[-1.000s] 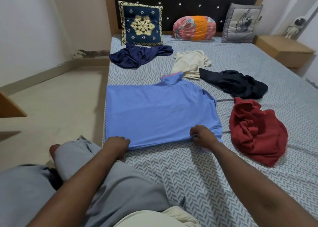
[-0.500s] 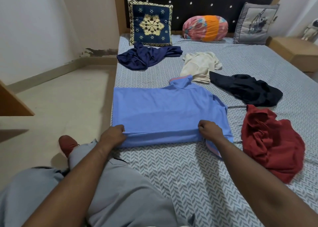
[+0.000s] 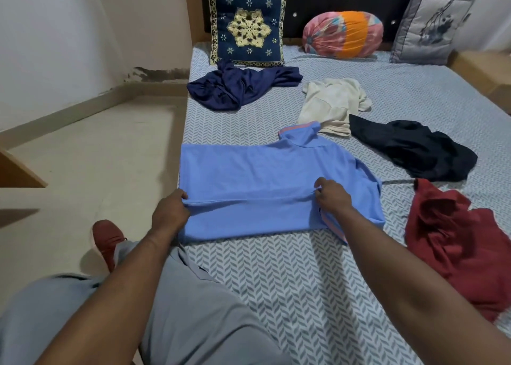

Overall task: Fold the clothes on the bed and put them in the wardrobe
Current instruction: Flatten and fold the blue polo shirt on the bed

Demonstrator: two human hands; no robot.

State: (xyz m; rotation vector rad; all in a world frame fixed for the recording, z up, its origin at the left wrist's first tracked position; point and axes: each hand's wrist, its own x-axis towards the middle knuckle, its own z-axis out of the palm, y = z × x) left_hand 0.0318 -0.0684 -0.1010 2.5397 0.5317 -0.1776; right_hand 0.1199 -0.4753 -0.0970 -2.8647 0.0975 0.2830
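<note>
**Currently pinching a fold in the blue shirt (image 3: 262, 171)**

Your left grip (image 3: 170, 212) and right grip (image 3: 333, 198) each pinch the shirt's lifted fold. It lies on the bed (image 3: 276, 281), by the left edge. A red garment (image 3: 456, 248) sits crumpled just right of it.

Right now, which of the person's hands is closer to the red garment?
Right. The right hand pinches the blue shirt at the end nearest the red garment; the left hand grips its opposite end.

Bare sheet (image 3: 276, 276) nearside; red garment (image 3: 456, 243) crowding right.
</note>
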